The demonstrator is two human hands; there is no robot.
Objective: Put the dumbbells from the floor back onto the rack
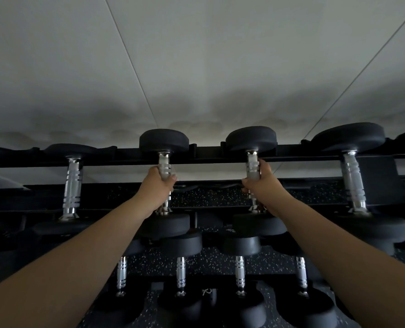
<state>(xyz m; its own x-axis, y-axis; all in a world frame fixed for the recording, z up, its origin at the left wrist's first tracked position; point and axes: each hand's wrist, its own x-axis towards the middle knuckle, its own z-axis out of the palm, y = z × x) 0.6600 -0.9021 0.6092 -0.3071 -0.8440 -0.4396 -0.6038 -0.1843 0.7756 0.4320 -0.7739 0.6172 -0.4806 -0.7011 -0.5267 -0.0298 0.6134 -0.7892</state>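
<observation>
The black dumbbell rack [220, 159] spans the view, its upper tier holding several dumbbells with long axes pointing front to back, away from the person. The left dumbbell [164, 140] and right dumbbell [251, 138] rest there side by side. The left hand [160, 183] and right hand [263, 183] each wrap a chrome handle.

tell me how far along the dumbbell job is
Done: the top rack row and lower row already hold dumbbells. In hand: the left hand and right hand each grip a dumbbell handle, heads at the rack rail. Left: letting go; any still on the floor are out of view.
</observation>
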